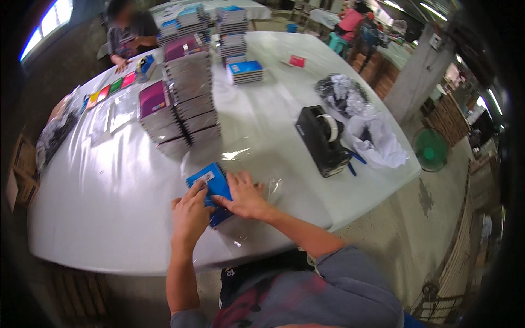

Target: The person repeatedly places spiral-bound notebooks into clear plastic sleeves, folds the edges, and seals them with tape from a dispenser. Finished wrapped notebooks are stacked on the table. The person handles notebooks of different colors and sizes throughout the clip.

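Note:
A blue spiral-bound notebook (219, 184) with a small white label lies in front of me near the table's front edge, with clear plastic film around it. My left hand (191, 210) rests on its left side, fingers stretched over the cover and touching near the label. Across the right edge lies my right hand (247, 195), its fingers spread and its thumb pointing left over the cover. Both hands press on the notebook without closing around it. Part of the cover is hidden beneath the fingers.
Tall notebook stacks (191, 82) stand beyond my hands. To the right are a black tape dispenser (319, 142), blue-handled scissors (353, 162) and crumpled plastic (377, 136). Colourful notebooks (112, 87) lie at far left, near a seated person (131, 41). A concrete pillar (421, 74) rises beyond.

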Tool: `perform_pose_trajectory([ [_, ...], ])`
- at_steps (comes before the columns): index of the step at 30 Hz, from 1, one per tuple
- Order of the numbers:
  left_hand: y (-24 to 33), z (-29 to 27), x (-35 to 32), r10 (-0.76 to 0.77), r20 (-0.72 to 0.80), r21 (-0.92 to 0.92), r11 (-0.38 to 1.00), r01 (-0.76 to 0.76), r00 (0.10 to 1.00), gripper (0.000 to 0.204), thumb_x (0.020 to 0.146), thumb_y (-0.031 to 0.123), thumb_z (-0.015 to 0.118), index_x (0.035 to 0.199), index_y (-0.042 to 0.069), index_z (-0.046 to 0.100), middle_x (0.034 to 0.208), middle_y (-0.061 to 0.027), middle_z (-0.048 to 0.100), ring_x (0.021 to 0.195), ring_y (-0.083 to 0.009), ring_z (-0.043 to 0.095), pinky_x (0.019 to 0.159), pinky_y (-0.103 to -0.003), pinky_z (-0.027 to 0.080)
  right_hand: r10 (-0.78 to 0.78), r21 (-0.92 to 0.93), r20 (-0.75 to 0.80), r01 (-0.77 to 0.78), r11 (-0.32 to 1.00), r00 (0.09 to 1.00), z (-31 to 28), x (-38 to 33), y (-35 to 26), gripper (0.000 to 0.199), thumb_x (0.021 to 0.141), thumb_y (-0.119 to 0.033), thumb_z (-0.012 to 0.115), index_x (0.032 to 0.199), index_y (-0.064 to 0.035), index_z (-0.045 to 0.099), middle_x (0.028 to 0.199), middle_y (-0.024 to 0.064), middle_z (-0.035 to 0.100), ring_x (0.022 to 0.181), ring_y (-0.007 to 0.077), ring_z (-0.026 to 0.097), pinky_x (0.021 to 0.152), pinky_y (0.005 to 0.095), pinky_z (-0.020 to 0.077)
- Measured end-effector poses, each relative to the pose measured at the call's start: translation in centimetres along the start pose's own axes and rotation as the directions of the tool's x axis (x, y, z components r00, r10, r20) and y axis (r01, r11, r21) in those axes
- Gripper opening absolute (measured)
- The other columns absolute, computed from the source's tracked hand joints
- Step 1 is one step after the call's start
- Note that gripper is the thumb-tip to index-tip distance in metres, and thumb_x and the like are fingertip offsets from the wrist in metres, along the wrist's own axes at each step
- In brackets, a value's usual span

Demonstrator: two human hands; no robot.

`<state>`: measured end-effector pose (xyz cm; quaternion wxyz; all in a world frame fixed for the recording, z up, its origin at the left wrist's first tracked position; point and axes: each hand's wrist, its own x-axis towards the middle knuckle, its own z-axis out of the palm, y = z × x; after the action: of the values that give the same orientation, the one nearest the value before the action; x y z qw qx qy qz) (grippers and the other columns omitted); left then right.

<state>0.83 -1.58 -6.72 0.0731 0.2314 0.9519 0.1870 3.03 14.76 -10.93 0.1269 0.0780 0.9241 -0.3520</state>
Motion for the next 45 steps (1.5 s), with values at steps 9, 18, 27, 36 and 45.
perform_pose_trajectory([
  [9,-0.1,-0.4,-0.2,-0.023,0.018,0.014,1.000,0.023,1.000,0.050,0.071,0.019,0.073,0.119,0.007,0.061,0.138,0.0016,0.049,0.114,-0.0193,0.056,0.095,-0.041,0.037,-0.090,-0.425,-0.483,-0.143,0.894,0.871,2.6,-3.7,7.6,0.064,0.093,-0.036,0.049,0.142,-0.0003,0.028,0.147,0.0235,0.025,0.140,0.0357,0.020,0.105,0.0615,0.0221],
  [18,-1.3,0.2,0.0,0.008,0.030,-0.039,0.999,-0.007,1.000,0.052,0.075,0.021,0.071,0.123,0.009,0.058,0.139,0.0034,0.046,0.118,-0.0202,0.053,0.093,-0.045,0.040,0.113,0.117,-0.409,-0.070,0.991,0.906,-1.4,-2.0,6.0,0.072,0.072,-0.018,0.074,0.136,-0.0077,0.041,0.133,0.0219,0.046,0.119,0.0406,0.047,0.097,0.0439,0.0404],
  [27,0.2,-0.9,0.2,-0.005,0.033,0.000,1.000,0.005,0.999,0.052,0.070,0.020,0.074,0.118,0.006,0.061,0.133,0.0001,0.052,0.111,-0.0236,0.057,0.092,-0.037,0.046,-0.148,0.058,-0.390,0.185,0.981,0.909,-2.8,1.2,9.3,0.034,0.072,-0.014,0.075,0.099,-0.0055,0.055,0.096,0.0127,0.062,0.084,0.0256,0.059,0.075,0.0344,0.0487],
  [36,-0.1,-0.9,0.1,0.001,0.042,-0.002,1.000,-0.001,0.999,0.058,0.070,0.020,0.075,0.124,0.011,0.056,0.132,-0.0005,0.052,0.113,-0.0248,0.056,0.093,-0.041,0.045,0.047,0.853,-0.038,0.008,0.522,0.998,-6.5,-0.8,8.3,0.064,0.078,-0.004,0.072,0.133,-0.0056,0.041,0.096,0.0124,0.067,0.072,0.0110,0.059,0.062,0.0226,0.0469],
  [45,0.6,-0.5,0.3,0.100,0.026,-0.026,0.995,-0.100,0.995,0.084,0.073,0.003,0.067,0.142,0.037,0.032,0.130,-0.0025,0.052,0.109,-0.0270,0.057,0.081,-0.045,0.050,-0.197,0.835,0.051,0.066,0.547,0.979,-3.3,1.3,3.0,0.086,0.071,-0.005,0.080,0.141,-0.0057,0.031,0.083,0.0071,0.066,0.077,0.0114,0.061,0.069,0.0249,0.0500],
])
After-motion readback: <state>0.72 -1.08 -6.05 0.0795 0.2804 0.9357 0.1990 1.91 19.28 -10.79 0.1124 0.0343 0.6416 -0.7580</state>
